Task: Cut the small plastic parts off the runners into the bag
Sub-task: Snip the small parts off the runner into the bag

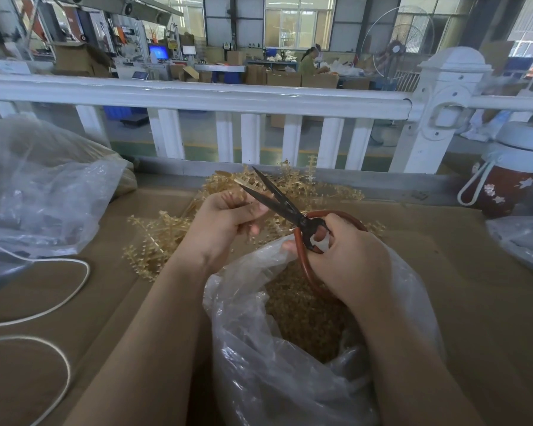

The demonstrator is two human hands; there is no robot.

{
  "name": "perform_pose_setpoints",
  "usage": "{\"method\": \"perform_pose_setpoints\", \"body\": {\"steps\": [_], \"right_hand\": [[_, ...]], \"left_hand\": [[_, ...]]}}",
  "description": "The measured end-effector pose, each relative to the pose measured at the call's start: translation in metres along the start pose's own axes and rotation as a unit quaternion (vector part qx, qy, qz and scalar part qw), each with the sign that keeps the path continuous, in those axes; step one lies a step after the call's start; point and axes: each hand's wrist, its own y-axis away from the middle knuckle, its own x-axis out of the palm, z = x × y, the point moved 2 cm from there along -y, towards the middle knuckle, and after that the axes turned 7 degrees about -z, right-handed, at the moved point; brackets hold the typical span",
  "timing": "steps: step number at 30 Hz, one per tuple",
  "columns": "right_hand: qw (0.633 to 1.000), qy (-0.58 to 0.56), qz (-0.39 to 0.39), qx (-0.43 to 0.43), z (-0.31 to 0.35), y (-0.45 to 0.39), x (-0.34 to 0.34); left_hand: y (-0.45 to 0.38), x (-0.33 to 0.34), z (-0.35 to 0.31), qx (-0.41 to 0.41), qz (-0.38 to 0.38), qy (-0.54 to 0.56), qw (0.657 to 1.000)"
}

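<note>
1. Cardboard work surface (462, 272): brown, flat, spanning the foreground; it bears every item below.
2. White railing (197, 95): runs across the far edge of the surface, with a post at right.
3. Large clear plastic bag (43, 192): far left, crumpled, contents unclear.
4. Bag (274, 379): clear plastic, open-mouthed, centre foreground between the forearms; holds a heap of small amber cut parts (302, 315).
5. Pile of runners (317, 187): amber, branching plastic, lying beyond and left of the bag, some strands reaching toward the railing.
6. White cord (56, 305): looped on the surface at lower left.
7. Flask (511, 176): red body with white lid and strap, upright at far right.
8. Left hand (225, 222): forearm reaching in from lower left, raised above the surface beyond the bag mouth; fingers curled, clenching a runner (239, 183) whose tip projects up between the blades.
9. Right hand (348, 256): forearm entering from lower right, held over the bag mouth; fingers wrapped round the red-brown loop handles, grasping the scissors.
10. Scissors (277, 196): dark blades parted in a narrow V, pointing up-left, straddling the runner.
</note>
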Motion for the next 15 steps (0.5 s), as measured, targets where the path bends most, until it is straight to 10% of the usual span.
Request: {"method": "perform_pose_setpoints", "body": {"steps": [15], "right_hand": [[0.999, -0.027, -0.025, 0.003, 0.0004, 0.0008, 0.0011]], "left_hand": [[0.0004, 0.0004, -0.0063, 0.023, -0.039, -0.047, 0.998]]}}
